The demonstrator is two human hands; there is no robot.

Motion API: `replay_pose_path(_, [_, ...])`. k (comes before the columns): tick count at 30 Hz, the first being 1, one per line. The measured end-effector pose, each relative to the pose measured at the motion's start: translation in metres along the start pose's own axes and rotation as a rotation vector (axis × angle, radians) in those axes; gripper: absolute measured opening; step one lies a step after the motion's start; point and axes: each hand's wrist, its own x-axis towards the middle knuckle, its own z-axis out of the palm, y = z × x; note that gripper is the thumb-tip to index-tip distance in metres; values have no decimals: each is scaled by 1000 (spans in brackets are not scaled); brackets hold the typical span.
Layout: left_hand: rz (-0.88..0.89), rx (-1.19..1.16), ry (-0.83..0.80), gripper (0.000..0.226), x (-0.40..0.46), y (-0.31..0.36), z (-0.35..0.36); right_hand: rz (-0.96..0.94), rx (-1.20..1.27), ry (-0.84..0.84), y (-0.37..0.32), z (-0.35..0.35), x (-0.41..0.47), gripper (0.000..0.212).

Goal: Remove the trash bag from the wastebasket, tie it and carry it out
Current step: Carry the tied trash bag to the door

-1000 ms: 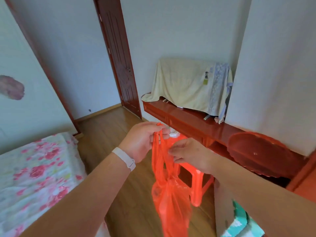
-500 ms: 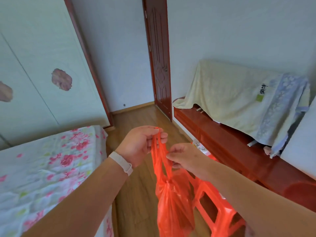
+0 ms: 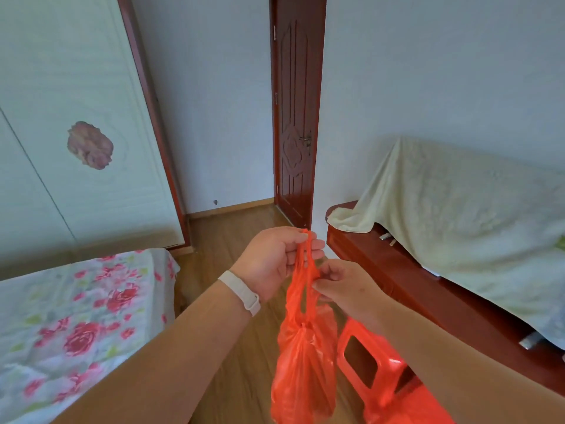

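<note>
A red plastic trash bag (image 3: 302, 365) hangs in the air in front of me, knotted at its neck with two thin handle loops above the knot. My left hand (image 3: 275, 261), with a white band on the wrist, pinches the top of the loops. My right hand (image 3: 339, 286) grips the loops just below and to the right. The wastebasket is not in view.
A red plastic stool (image 3: 376, 368) stands on the wooden floor just behind the bag. A bed with a floral sheet (image 3: 70, 325) is at the left, a red-brown cabinet (image 3: 406, 289) with a cream cloth (image 3: 464, 203) at the right. A dark wooden door (image 3: 295, 111) stands ahead, a wardrobe (image 3: 70, 123) left.
My view has swung left, bringing the door to the middle and the wardrobe into sight. Both hands keep hold of the bag's loops, and the bag stays hanging.
</note>
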Motion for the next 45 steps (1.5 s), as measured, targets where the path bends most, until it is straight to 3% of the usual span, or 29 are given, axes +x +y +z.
replay_pose_path(11, [1,-38,57,25,138,78,-104,-2,140,8,-35,49,195,10])
replay_pose_path(15, [7,-21,115,25,198,83,-143,-2,173,-33,-28,66,266,4])
replay_pose_path(21, [12,-5,245,27,300,99,-203,24,210,-146,-17,88,398,14])
replay_pose_path(30, [21,6,335,30,437,140,-259,-80,54,-201,-31,100,559,7])
replay_pose_path(36, [32,-11,307,31,518,166,-306,-71,-47,-164,-41,115,651,7])
replay_pose_path(45, [-23,-72,91,28,685,204,-415,-4,-135,69,-42,164,828,5])
